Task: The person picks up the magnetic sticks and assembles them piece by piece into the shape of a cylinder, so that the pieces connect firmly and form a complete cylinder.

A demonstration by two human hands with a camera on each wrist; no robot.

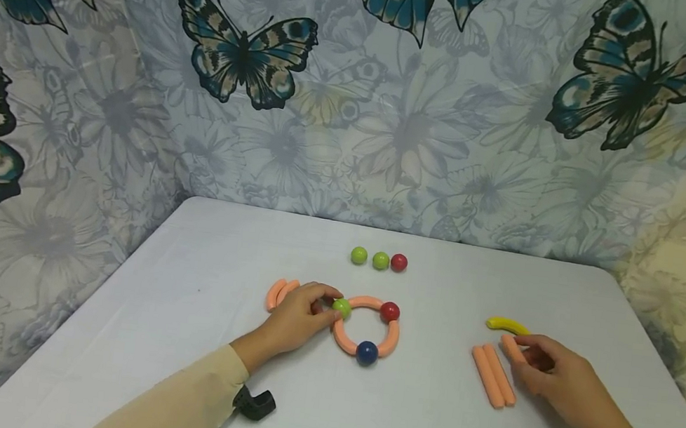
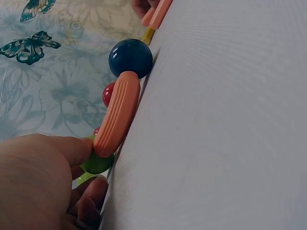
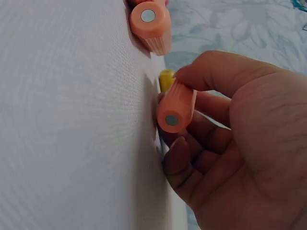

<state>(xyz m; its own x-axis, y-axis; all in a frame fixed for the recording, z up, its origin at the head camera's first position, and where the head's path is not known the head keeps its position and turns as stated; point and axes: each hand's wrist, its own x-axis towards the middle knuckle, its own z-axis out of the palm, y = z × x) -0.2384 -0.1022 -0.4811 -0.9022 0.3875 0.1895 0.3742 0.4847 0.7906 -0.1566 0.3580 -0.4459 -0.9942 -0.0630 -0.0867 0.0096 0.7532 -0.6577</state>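
A ring of curved orange magnetic sticks [image 1: 345,339] lies on the white table, joined by a green ball [image 1: 341,307], a red ball [image 1: 390,312] and a larger blue ball [image 1: 367,353]. At the ring's left side my left hand [image 1: 296,318] pinches the green ball between thumb and fingers. My right hand [image 1: 565,380] holds a straight orange magnetic stick [image 3: 177,108], whose grey metal end faces the right wrist camera. Just left of that hand, two straight orange sticks [image 1: 492,376] lie side by side. A curved yellow stick [image 1: 507,324] sits behind them.
Two short curved orange sticks [image 1: 275,294] lie left of my left hand, partly hidden by it. Farther back, two green balls [image 1: 359,256] and a red ball [image 1: 399,262] form a row. Butterfly-patterned fabric [image 1: 352,137] hangs behind the table [image 1: 408,426].
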